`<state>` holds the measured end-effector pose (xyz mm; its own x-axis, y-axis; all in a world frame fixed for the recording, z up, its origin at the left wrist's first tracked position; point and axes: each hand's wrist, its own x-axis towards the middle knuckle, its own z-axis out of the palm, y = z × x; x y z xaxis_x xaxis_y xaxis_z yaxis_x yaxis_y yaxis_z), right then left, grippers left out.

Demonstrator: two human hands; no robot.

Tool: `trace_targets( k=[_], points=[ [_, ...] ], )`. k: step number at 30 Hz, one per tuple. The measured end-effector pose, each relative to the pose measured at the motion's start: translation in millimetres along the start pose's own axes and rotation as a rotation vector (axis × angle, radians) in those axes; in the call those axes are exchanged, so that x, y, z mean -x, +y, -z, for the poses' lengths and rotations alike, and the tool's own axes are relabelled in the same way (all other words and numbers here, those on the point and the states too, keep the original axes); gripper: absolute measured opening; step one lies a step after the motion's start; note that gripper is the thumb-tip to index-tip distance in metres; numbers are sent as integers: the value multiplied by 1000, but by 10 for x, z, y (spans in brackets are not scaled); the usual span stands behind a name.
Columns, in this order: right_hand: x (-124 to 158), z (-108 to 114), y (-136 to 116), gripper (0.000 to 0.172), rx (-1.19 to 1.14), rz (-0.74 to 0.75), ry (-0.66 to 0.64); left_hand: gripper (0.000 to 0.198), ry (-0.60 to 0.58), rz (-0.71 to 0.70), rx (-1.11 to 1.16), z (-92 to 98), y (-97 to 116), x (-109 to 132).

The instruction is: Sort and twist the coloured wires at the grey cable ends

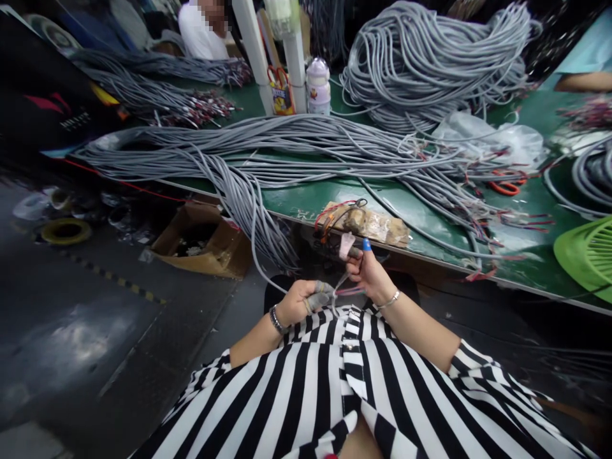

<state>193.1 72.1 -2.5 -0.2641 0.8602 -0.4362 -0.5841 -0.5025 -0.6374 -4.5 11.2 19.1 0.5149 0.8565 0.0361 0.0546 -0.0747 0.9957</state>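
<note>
In front of my striped shirt, my left hand (306, 301), with several fingers wrapped in tape, is closed around the end of a grey cable (264, 273). That cable runs up to the bundle hanging over the table edge. Thin red and bluish wires (351, 291) stick out of its end toward the right. My right hand (370, 274) is pinched on a pale strand (342, 280) that leads from the same cable end. Its thumb has a blue covering, and another finger has a pinkish wrap. Just beyond lies a taped wooden block (377, 224) on the table edge.
Long grey cables (306, 137) stretch over the green table (310, 199). A large cable coil (430, 57), orange-handled scissors (507, 185), a bottle (318, 86) and a green basket (586, 255) are there too. A cardboard box (210, 245) sits below left. Another person (203, 35) is behind.
</note>
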Motion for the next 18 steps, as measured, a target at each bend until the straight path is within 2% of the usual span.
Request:
trace_targets(
  k=[2, 6, 9, 14, 18],
  points=[
    [14, 16, -13, 55, 16, -17, -43, 42, 0, -10, -32, -17, 2, 64],
    [21, -10, -71, 56, 76, -25, -157, 38, 162, 38, 25, -7, -47, 109],
    [15, -79, -137, 56, 134, -42, -194, 40, 223, 76, 85, 28, -61, 58],
    [37, -200, -202, 49, 252, 8, -165, 46, 238, 79, 102, 57, -41, -115],
    [18, -189, -179, 51, 230, 70, -98, 45, 230, 73, 119, 60, -80, -255]
  ],
)
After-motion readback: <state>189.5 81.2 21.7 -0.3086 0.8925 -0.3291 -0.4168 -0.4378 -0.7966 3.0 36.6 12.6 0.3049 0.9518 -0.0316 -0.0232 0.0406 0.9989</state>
